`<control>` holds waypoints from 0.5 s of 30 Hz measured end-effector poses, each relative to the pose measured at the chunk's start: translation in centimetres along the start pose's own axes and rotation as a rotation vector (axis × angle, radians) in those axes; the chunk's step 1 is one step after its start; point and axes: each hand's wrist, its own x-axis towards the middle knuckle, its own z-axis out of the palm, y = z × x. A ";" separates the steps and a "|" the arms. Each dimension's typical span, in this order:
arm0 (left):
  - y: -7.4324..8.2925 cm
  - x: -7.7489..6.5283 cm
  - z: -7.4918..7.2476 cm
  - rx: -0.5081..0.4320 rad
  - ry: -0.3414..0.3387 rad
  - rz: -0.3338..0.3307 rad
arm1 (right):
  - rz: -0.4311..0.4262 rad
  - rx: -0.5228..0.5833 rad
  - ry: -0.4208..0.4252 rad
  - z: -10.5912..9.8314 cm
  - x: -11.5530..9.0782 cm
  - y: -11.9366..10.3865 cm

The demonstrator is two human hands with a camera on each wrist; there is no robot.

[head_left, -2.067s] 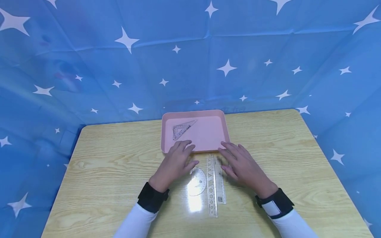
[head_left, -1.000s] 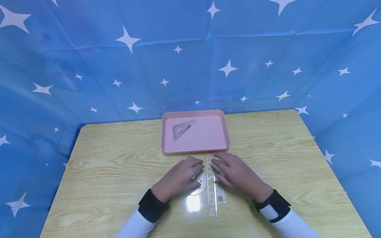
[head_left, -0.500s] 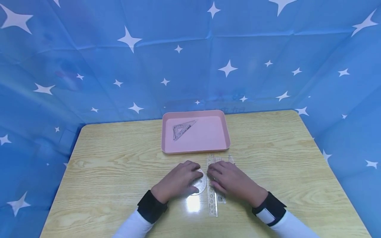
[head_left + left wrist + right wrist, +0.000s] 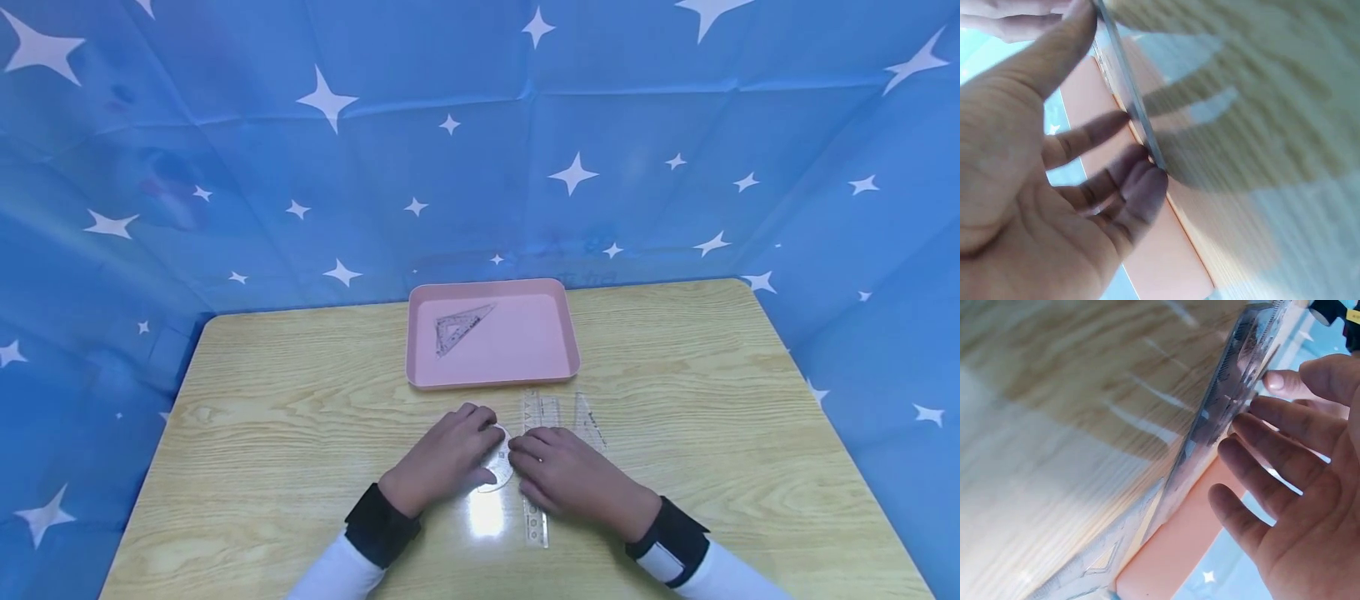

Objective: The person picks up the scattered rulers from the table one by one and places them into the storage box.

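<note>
My left hand (image 4: 448,454) holds the clear protractor (image 4: 501,458) by its edge, low over the table. In the left wrist view, thumb and fingertips meet a thin clear edge (image 4: 1138,106). Reaching across the rulers, my right hand (image 4: 573,475) has its fingertips at the protractor's curved side; in the right wrist view its fingers (image 4: 1260,478) are spread and loosely bent. Under that hand lie a clear stencil ruler (image 4: 534,525) with cut-out shapes and a second clear ruler (image 4: 551,408), both partly hidden. A clear set square (image 4: 588,423) lies to their right.
A pink tray (image 4: 525,382) stands at the back middle of the wooden table (image 4: 300,400); a clear set square (image 4: 456,329) lies in its left part. Behind the table hangs a blue cloth (image 4: 480,192) with white stars.
Both hands have come back from the tray's front edge. The left hand has taken the protractor, which has shifted slightly left. The right hand has moved left over the rulers, uncovering the set square.
</note>
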 end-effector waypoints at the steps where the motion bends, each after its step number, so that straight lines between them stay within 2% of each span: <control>1: 0.0 0.0 0.1 -0.003 0.007 -0.003 | 0.004 0.007 -0.013 0.0 0.0 -0.1; 7: -0.2 0.3 0.3 -0.029 -0.001 -0.064 | 0.025 0.034 -0.063 0.0 -0.1 -0.6; 15: -0.7 0.4 0.4 -0.044 -0.009 -0.230 | 0.030 0.025 -0.058 0.4 0.1 -0.7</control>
